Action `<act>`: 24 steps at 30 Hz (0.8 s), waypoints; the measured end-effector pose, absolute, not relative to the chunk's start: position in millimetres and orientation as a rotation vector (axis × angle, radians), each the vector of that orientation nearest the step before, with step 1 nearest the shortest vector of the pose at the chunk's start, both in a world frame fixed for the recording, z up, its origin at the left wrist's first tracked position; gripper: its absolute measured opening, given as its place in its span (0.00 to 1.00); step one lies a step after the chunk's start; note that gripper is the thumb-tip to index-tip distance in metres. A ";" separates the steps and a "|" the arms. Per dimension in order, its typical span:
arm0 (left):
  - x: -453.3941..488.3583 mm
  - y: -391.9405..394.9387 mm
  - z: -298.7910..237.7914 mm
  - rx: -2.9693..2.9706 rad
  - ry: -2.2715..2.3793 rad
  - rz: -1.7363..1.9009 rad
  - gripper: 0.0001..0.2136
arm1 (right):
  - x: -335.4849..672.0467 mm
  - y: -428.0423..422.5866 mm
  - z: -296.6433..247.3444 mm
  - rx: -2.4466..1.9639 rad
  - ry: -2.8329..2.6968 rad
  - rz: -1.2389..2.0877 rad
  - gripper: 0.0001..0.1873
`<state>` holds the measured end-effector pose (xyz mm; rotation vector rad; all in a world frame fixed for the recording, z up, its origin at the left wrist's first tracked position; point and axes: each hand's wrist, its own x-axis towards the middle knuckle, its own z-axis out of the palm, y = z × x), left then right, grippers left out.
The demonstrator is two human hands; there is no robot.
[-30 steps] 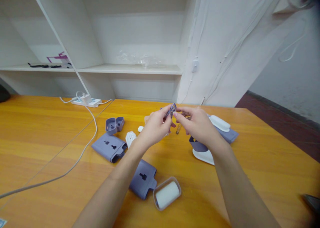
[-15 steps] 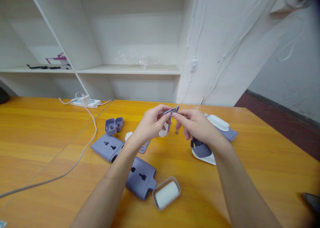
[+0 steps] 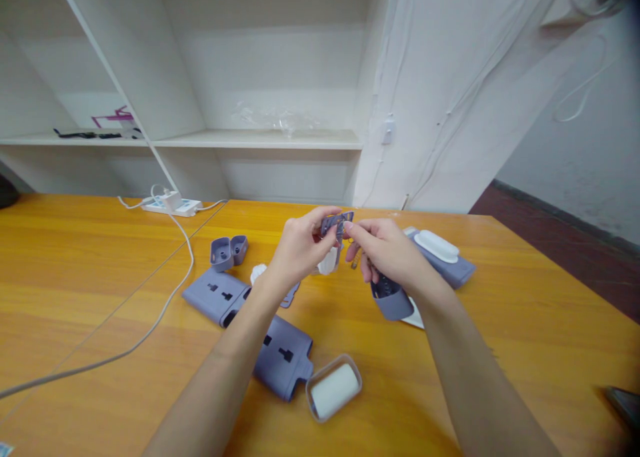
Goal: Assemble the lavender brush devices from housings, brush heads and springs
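Note:
My left hand (image 3: 305, 242) is closed on a small purple-grey plastic piece (image 3: 330, 225) with cut-outs, raised above the table. A white part (image 3: 327, 262) shows just under it. The thumb and forefinger of my right hand (image 3: 377, 247) meet the near edge of that piece, at what looks like thin metal. A short brass-coloured strip (image 3: 356, 260) pokes out beneath these fingers. Under the right palm hangs a tilted purple-grey plastic housing (image 3: 393, 303) with a dark inside, seemingly gripped by the lower fingers, which are partly hidden. A white flat part (image 3: 414, 317) lies behind it.
On the left lie two purple-grey panels with black slots (image 3: 217, 295) (image 3: 285, 353) and a pair of small cups (image 3: 229, 252). A clear tray (image 3: 333, 387) stands in front. Farther right rests a purple-and-white part (image 3: 443, 253). A cable (image 3: 185, 270) runs from a power strip (image 3: 175, 205).
The plastic piece has turned so that more of its cut-out face shows. The housing under my right hand has shifted slightly left, away from the white flat part.

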<state>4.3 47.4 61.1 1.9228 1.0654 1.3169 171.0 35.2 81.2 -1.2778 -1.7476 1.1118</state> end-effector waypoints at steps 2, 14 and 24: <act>4.3 48.1 60.7 1.883 1.037 1.309 0.16 | 169.5 35.0 81.0 -1.301 -1.747 1.083 0.22; 3.9 48.3 61.2 1.865 0.990 1.288 0.17 | 166.6 30.7 81.1 -1.316 -1.820 0.836 0.20; 5.4 43.4 65.3 2.060 1.045 1.315 0.16 | 166.7 29.0 86.6 -1.221 -1.863 0.854 0.18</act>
